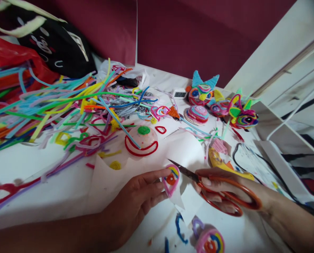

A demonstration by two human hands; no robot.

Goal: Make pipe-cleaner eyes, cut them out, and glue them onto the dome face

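Between the thumb and fingers of my left hand (143, 191) is a teardrop-shaped pipe cleaner piece (170, 180), pink around the edge with yellow, blue and orange inside. A white paper scrap (190, 202) hangs below it, seemingly its backing. My right hand (212, 179) grips scissors (230, 196) with orange handles, their dark blades pointing left past the top of the piece. Whether the blades touch it I cannot tell. Just beyond stands a pale dome (146, 137) with a green spiral and a red pipe cleaner curve. A similar colourful piece (211, 240) lies at the bottom edge.
Loose pipe cleaners (53, 109) heap up on the left, before a black bag (59, 42). Finished pipe cleaner figures (200, 93) stand at the back right, near a small white digital clock (179, 93). A white power strip (288, 172) and cables lie far right.
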